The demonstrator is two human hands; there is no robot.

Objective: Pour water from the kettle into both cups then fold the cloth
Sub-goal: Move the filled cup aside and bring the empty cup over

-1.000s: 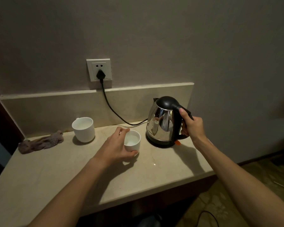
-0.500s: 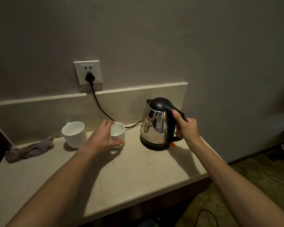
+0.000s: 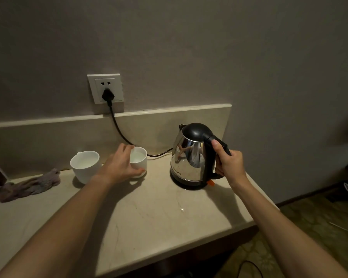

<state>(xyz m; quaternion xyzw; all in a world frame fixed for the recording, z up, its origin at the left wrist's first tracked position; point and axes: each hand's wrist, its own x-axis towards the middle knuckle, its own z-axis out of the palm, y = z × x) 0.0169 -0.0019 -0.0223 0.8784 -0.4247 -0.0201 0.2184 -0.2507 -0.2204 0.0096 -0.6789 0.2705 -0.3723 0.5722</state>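
A shiny steel kettle (image 3: 188,157) with a black lid stands upright on its base at the right of the counter. My right hand (image 3: 229,160) grips its black handle. My left hand (image 3: 121,166) wraps around a small white cup (image 3: 139,158) near the back wall; water shows inside it. A larger white cup (image 3: 85,164) stands just left of it, also with liquid in it. A crumpled purplish cloth (image 3: 29,185) lies at the far left of the counter.
The beige stone counter (image 3: 149,217) ends at a front edge and a right edge, with floor beyond. A black cord (image 3: 119,129) runs from the wall socket (image 3: 106,88) down behind the small cup to the kettle base. A low backsplash lines the wall.
My left hand has slid the small cup back and to the left, close to the larger cup. The kettle stays on its base with my right hand on the handle.
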